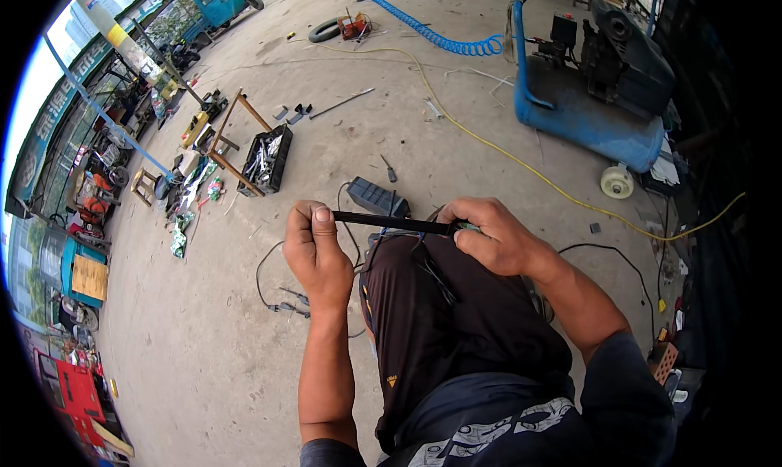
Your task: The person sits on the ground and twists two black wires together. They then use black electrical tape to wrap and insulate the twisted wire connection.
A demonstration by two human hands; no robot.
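A narrow black strip (383, 220) is held nearly level above my knees, taut between my two hands. My left hand (316, 255) pinches one end between thumb and fingers. At the other end my right hand (495, 237) is closed round the strip, with a small greenish bit showing by its thumb; the rest is hidden in the fingers. Just beyond the strip, a black ribbed box (376, 198) with cables lies on the ground. A screwdriver (390, 170) lies a little farther off. Thin black wires (440, 281) hang over my dark trousers, and cable plugs (287, 307) lie left of my legs.
A blue air compressor (586, 137) stands at the far right, with a coiled blue hose (440, 40). A yellow hose (481, 138) crosses the concrete. At the left are a black crate (283, 157) of tools and a wooden frame (236, 169). A tyre (324, 32) lies farther away.
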